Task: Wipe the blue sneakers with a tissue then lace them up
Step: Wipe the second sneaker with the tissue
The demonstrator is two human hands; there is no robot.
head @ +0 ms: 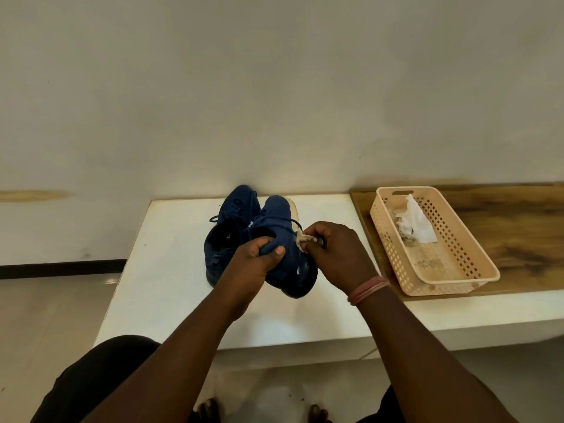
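Two blue sneakers sit side by side on the white table (171, 270). The left sneaker (227, 227) rests flat with its opening facing me. The right sneaker (276, 219) is tipped onto its side, dark sole toward the right. My left hand (254, 264) grips this sneaker's heel collar, thumb on top. My right hand (334, 254) pinches a small crumpled, soiled tissue (305, 239) against the sneaker's side near the sole. Dark laces hang loose from both sneakers.
A beige perforated plastic basket (457, 270) stands to the right on a wooden board (518, 227), holding crumpled white tissues (416, 222). A pale wall rises just behind the table. My knees and bare feet show below the table's front edge.
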